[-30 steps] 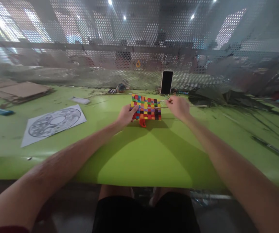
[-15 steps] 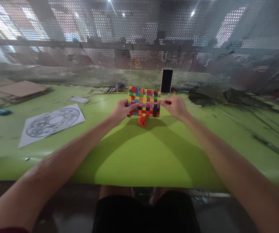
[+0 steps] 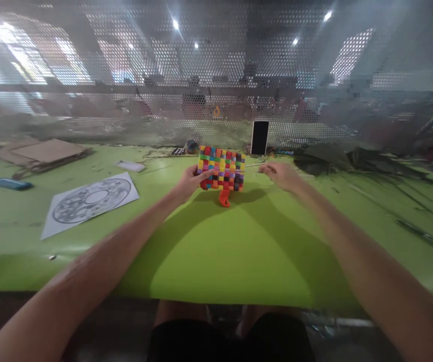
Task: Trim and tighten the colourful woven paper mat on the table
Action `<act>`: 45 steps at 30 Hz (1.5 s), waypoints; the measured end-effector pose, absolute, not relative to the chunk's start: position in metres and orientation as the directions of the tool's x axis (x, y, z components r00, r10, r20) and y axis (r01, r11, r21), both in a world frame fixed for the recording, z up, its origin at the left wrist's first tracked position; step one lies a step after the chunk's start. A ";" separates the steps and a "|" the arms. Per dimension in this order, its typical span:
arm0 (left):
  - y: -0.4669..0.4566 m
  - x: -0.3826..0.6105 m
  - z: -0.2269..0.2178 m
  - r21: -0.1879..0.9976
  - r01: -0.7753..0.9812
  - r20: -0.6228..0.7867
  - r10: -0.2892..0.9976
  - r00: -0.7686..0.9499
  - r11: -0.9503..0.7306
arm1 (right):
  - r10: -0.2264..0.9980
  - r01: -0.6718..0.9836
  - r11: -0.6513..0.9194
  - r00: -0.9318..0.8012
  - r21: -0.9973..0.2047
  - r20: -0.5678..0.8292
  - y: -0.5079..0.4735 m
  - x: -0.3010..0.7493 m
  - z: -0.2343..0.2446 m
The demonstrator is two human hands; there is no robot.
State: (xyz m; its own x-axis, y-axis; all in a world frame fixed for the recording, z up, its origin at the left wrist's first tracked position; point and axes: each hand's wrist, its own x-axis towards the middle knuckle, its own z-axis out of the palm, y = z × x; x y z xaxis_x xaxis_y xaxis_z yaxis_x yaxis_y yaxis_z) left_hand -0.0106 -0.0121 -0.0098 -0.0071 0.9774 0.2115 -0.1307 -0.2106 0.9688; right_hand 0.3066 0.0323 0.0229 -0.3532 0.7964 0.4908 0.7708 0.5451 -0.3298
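My left hand (image 3: 191, 182) is closed on the left edge of a small woven multicoloured pouch-like piece (image 3: 227, 160), its thumb lying across the front. The piece has a checkered pattern of coloured squares and a thin pale line running across its middle. From its lower edge hangs an orange-red strap loop (image 3: 224, 198), reaching down to the table. My right hand (image 3: 279, 173) is pinched to the right of the piece, apart from it. A thin pale strip (image 3: 253, 165) runs between those fingertips and the piece's right edge; its exact kind is too small to tell.
A phone-like black panel (image 3: 259, 138) stands upright behind the piece. On the left of the green table (image 3: 216, 261) lie a printed sheet (image 3: 62, 221), a blue cutter-like tool (image 3: 11, 184) and cardboard sheets (image 3: 52, 151). Dark leaves (image 3: 322, 158) and thin rods (image 3: 427, 236) lie right.
My right hand has moved right, away from the woven piece's edge, with the pale strip now stretched between. My left hand keeps its hold. The whole view has tipped slightly upward.
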 end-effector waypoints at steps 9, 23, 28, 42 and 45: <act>-0.005 -0.017 -0.010 0.962 -0.153 0.221 0.974 -0.053 -0.226 | 0.803 0.835 0.497 -0.340 -0.236 0.489 0.023 0.303 0.032; -0.039 0.006 0.008 0.887 -0.434 -0.061 0.971 0.232 0.160 | 0.755 0.633 0.646 -0.452 -0.426 0.475 -0.027 0.317 0.051; -0.053 0.011 0.005 0.887 -0.365 -0.203 0.948 0.244 0.284 | 0.688 0.649 0.701 -0.506 -0.296 0.520 -0.042 0.325 0.037; -0.062 0.017 0.003 0.880 -0.332 -0.336 0.939 0.068 0.339 | 0.592 0.604 0.784 -0.657 -0.143 0.468 -0.082 0.314 0.049; -0.066 0.019 0.007 0.884 -0.317 -0.351 0.936 0.033 0.343 | 0.577 0.590 0.798 -0.693 -0.121 0.432 -0.083 0.313 0.049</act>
